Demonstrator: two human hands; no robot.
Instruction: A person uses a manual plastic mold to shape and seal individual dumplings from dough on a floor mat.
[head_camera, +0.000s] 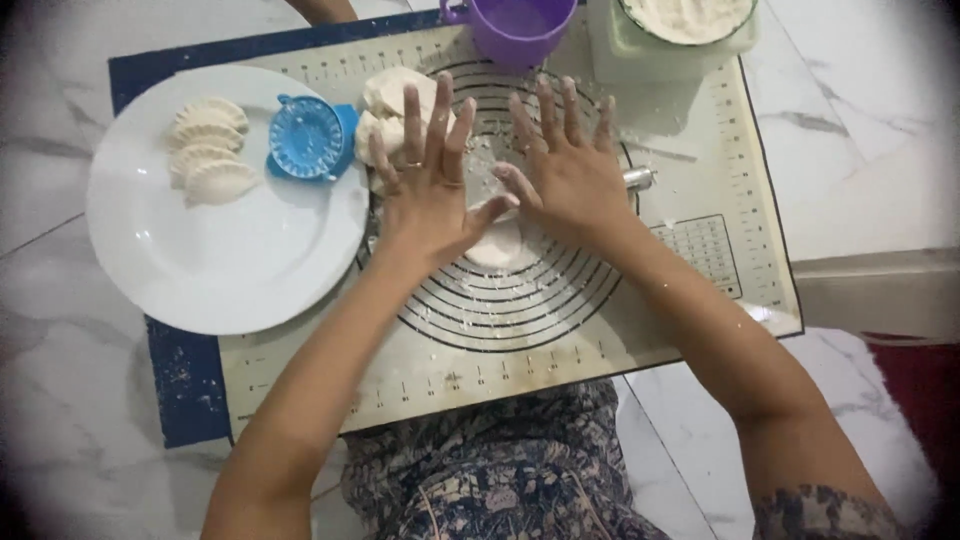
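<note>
White marble-patterned floor tiles (60, 400) with grey veins and thin grout lines fill the scene under soft, even light; a dark red rug (925, 390) edges the right side.

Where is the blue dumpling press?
The round blue plastic dumpling press sits on the white plate's upper right edge, between the folded dumplings and the left hand.

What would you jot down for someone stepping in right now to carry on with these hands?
Left hand and right hand: both flat, fingers spread, pressing a rolling pin over a dough round on the pastry mat.
Done: shaped dumplings lie on the white plate, beside a blue dumpling press.
Left: dough pieces wait on the mat behind the left hand. Purple cup and flour container stand at the far edge.
</note>
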